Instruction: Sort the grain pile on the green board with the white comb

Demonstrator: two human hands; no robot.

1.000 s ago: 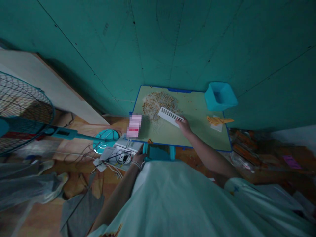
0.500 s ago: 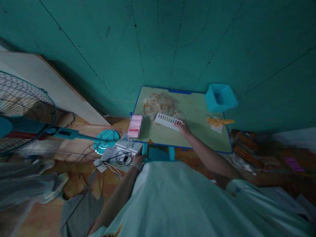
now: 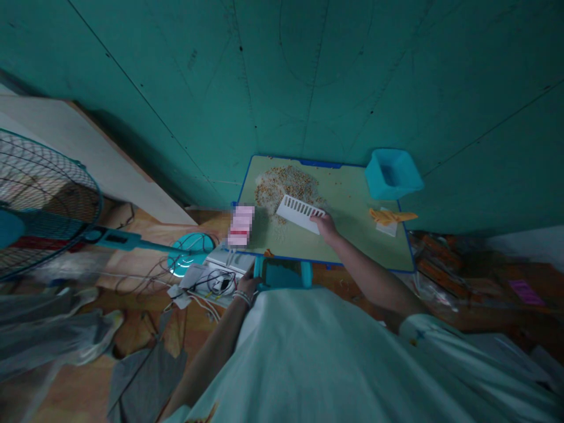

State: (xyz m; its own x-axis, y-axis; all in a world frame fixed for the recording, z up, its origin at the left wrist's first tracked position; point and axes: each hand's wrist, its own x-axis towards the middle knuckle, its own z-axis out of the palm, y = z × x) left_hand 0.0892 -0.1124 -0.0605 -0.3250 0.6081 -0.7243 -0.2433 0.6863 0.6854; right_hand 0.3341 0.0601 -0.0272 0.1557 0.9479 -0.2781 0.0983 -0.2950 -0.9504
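My right hand (image 3: 325, 223) is closed on one end of a white slotted plastic piece (image 3: 299, 212), which lies against a heap of small tan grains (image 3: 284, 184) on a pale green board with a blue rim (image 3: 352, 226). My left hand (image 3: 249, 284) grips the left side of a teal container (image 3: 284, 273) held just below the board's near edge. A beaded bracelet sits on my left wrist.
A teal tub (image 3: 392, 173) stands at the board's far right corner, orange and white scraps (image 3: 390, 218) beside it. A blurred pink packet (image 3: 240, 225) lies at the board's left. A fan (image 3: 44, 205), cables and a power strip (image 3: 211, 276) are to the left.
My right hand has slid the white slotted piece left and toward the grain heap. My left hand and the teal container have stayed put.
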